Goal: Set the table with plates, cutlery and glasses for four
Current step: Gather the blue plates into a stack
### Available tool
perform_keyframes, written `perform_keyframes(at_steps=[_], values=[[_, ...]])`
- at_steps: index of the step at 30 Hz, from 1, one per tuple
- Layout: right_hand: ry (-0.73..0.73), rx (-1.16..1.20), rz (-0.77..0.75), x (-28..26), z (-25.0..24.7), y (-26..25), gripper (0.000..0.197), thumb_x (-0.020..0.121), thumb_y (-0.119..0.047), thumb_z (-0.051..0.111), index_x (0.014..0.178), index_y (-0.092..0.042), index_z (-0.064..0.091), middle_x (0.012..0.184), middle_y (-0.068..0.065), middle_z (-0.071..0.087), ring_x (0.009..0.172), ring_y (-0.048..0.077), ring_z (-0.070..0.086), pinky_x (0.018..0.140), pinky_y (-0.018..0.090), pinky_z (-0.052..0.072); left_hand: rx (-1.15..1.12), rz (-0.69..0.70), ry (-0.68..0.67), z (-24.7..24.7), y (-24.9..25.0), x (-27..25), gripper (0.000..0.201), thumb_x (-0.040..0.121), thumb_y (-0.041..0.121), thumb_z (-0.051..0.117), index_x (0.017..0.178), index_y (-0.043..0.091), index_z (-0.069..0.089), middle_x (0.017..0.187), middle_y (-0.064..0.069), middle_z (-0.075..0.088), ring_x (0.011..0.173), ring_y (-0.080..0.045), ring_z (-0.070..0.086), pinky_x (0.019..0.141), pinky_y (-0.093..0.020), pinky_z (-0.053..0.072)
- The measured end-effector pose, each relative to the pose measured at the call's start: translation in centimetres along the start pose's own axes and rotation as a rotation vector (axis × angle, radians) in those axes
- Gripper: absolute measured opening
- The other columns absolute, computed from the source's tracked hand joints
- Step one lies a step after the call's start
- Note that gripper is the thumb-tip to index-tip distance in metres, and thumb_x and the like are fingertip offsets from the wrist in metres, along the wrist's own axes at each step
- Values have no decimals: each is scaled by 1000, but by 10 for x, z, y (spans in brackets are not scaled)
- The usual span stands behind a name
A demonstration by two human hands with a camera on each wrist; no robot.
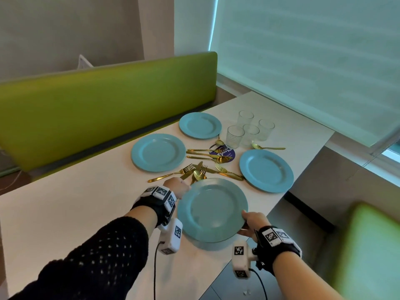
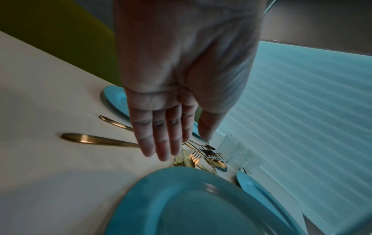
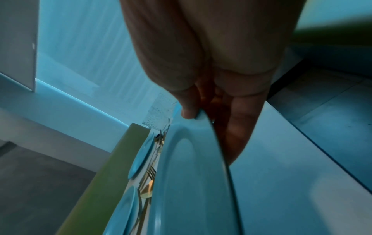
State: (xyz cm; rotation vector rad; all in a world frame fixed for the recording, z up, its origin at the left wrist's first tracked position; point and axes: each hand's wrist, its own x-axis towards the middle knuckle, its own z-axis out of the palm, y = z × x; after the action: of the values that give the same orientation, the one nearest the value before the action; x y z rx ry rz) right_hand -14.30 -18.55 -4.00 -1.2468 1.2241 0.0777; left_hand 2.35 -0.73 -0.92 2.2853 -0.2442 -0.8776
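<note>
On the white tabletop (image 1: 86, 204) three blue plates already lie around loose gold cutlery (image 1: 194, 172), so the fourth plate (image 1: 212, 210), pinched at its near rim by the right hand (image 1: 252, 223) while the left hand (image 1: 176, 187) hovers flat-fingered and empty beside it, seemingly needs lowering level into place.

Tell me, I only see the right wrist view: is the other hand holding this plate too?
Observer: I can't tell if it touches. The left hand is open, fingers straight, above the cutlery by the plate; the right hand grips its rim.
Visitor: How many plates altogether?
Observer: Four: that one, plus three plates lying on the table.
Visitor: Any glasses?
Observer: Four glasses, bunched together near the window.
</note>
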Motion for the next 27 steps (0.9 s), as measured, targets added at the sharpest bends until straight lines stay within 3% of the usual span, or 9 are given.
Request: perform_keyframes(at_steps=[2, 5, 9, 14, 16, 19, 21, 24, 27], values=[[7, -15, -54, -5, -7, -11, 26, 98, -12, 44, 78, 2, 51, 73, 16, 59, 65, 28, 58, 68, 44, 53, 80, 16, 18, -1, 5, 2, 30, 92, 22, 52, 114, 3, 61, 120, -19, 64, 100, -29, 61, 79, -29, 45], [2, -83, -143, -8, -21, -26, 14, 98, -14, 46, 94, -3, 53, 78, 8, 57, 71, 23, 59, 70, 38, 56, 171, 33, 49, 1, 15, 7, 37, 96, 24, 47, 121, 0, 58, 124, -20, 62, 115, -33, 59, 92, -34, 47], [3, -13, -187, -7, -38, -55, 22, 100, -16, 43, 87, -4, 56, 78, 12, 60, 69, 22, 59, 61, 37, 55, 194, 55, 58, 8, 34, 17, 50, 97, 41, 39, 118, -1, 58, 119, -21, 63, 110, -31, 60, 92, -35, 46], [21, 32, -197, 17, -59, -95, 24, 100, -18, 45, 82, -5, 54, 76, 12, 59, 67, 22, 58, 44, 28, 55, 28, -13, 155, 16, 65, 41, 65, 96, 45, 40, 139, -5, 37, 140, -22, 46, 128, -34, 47, 105, -37, 38], [10, 71, -196, 30, -68, -109, 23, 99, -17, 45, 83, -4, 54, 77, 13, 59, 67, 23, 57, 43, 28, 55, -37, -30, 184, 17, 75, 54, 65, 97, 45, 37, 136, -7, 40, 139, -24, 47, 127, -35, 47, 103, -36, 37], [-35, 131, -185, 56, -81, -128, 18, 99, -14, 45, 95, 0, 55, 80, 15, 60, 68, 25, 57, 43, 30, 55, -279, 7, 82, 24, 84, 81, 73, 91, 58, 34, 125, -3, 55, 130, -22, 57, 119, -34, 55, 105, -41, 42], [-65, 123, -180, 71, -88, -139, 19, 99, -14, 46, 102, 2, 54, 83, 17, 61, 70, 27, 58, 45, 32, 56, -526, 24, 58, 31, 91, 98, 67, 89, 57, 38, 122, 3, 58, 129, -15, 60, 117, -32, 57, 104, -48, 43], [-64, 105, -196, 90, -97, -157, 20, 98, -18, 49, 92, -2, 58, 82, 13, 62, 69, 24, 59, 49, 32, 57, -714, 52, 68, 38, 111, 107, 44, 100, 38, 36, 124, 8, 57, 127, -13, 59, 116, -30, 58, 103, -50, 44], [75, -69, -241, 118, -114, -172, 32, 98, -27, 47, 99, 2, 61, 85, 13, 56, 68, 23, 53, 75, 41, 54, -695, 71, 130, 46, 123, 124, 48, 96, 44, 33, 126, 12, 55, 131, -15, 58, 116, -32, 58, 102, -52, 44]])
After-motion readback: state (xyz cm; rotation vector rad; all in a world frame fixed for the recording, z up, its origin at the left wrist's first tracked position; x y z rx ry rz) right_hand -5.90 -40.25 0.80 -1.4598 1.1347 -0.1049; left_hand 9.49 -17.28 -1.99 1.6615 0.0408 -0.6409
